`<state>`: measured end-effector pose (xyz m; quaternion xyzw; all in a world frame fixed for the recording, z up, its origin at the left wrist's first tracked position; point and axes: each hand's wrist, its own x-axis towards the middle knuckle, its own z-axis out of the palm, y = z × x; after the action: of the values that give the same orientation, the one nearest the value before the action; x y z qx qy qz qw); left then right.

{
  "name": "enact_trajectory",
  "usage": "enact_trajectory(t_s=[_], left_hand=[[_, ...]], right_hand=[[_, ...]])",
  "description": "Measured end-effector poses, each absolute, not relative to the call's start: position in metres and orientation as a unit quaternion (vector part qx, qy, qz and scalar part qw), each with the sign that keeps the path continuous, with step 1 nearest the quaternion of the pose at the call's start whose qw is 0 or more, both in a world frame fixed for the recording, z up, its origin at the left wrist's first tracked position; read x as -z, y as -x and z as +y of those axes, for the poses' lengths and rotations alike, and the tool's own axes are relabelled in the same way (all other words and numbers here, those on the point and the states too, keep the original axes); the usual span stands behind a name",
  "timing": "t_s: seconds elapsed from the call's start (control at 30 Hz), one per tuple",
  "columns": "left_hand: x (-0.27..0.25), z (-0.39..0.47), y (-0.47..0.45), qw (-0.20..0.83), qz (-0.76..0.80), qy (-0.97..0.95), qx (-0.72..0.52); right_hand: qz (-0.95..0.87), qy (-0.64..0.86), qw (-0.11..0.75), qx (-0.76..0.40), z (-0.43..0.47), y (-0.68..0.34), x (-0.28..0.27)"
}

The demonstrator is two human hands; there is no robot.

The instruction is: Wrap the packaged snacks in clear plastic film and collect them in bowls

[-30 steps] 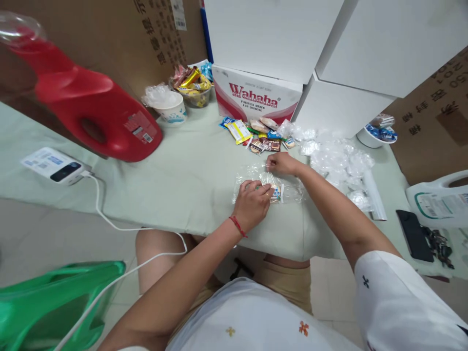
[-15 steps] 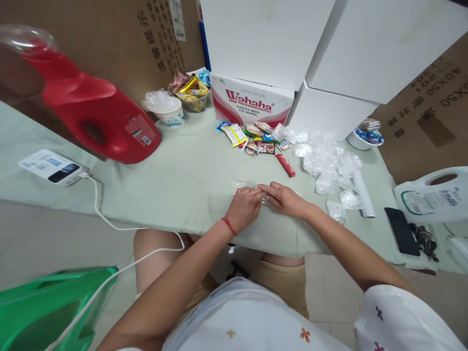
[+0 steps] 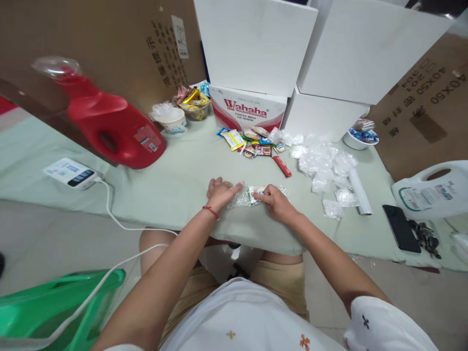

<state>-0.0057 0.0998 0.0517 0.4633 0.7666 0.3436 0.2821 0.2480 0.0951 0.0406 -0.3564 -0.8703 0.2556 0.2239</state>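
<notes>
A small snack packet (image 3: 251, 197), white and green with a bit of yellow, lies on a sheet of clear plastic film (image 3: 239, 199) near the table's front edge. My right hand (image 3: 278, 202) is closed at the packet's right side, its index finger pressed across it and the other fingers curled. Part of the packet is hidden under that hand. At the left end of the film, my left hand (image 3: 220, 195) is open, fingers spread and thumb pointing toward the packet. Beyond both hands sits a pile of wrapped snacks (image 3: 252, 139), with a red stick-shaped packet (image 3: 281, 166) nearest.
Many film-wrapped bundles (image 3: 318, 161) and a white roll (image 3: 360, 192) lie to the right. Farther right are a phone (image 3: 401, 228), keys (image 3: 426, 239) and a white jug (image 3: 435, 190). On the left stand a red bottle (image 3: 113, 124) and a white device (image 3: 71, 173) with a cable.
My hands were together over the film and have moved apart, the left one outward to the left with fingers spreading. The packet between them has come into sight. The camera view has shifted slightly.
</notes>
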Motion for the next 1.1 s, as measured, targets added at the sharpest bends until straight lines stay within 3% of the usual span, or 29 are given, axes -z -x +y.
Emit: enact_trajectory(t_s=[0.13,0.33,0.43,0.63,0.77,0.9,1.0,1.1], left_hand=[[-0.060,0.091,-0.004,0.349,0.726,-0.528,-0.269],[-0.072,0.090,-0.043,0.476,0.641,-0.447,-0.404],[-0.072,0.097,-0.066,0.453,0.650,-0.455,-0.406],[-0.060,0.094,-0.073,0.359,0.688,-0.506,-0.377],[-0.050,0.094,-0.078,0.311,0.727,-0.506,-0.346],[-0.039,0.097,-0.088,0.276,0.764,-0.455,-0.366],[-0.032,0.099,-0.091,0.258,0.781,-0.435,-0.367],[-0.032,0.096,-0.093,0.261,0.779,-0.453,-0.347]], right_hand=[[-0.865,0.369,0.215,-0.265,0.096,-0.247,-0.042],[-0.864,0.364,0.239,-0.251,0.092,-0.239,-0.036],[-0.834,0.357,0.283,-0.310,0.090,-0.243,-0.033],[-0.639,0.349,0.359,-0.583,0.092,-0.254,-0.033],[-0.586,0.363,0.390,-0.610,0.091,-0.246,-0.036],[-0.580,0.424,0.398,-0.570,0.093,-0.248,-0.036],[-0.598,0.544,0.410,-0.422,0.099,-0.266,-0.037],[-0.655,0.630,0.308,-0.282,0.100,-0.286,-0.037]])
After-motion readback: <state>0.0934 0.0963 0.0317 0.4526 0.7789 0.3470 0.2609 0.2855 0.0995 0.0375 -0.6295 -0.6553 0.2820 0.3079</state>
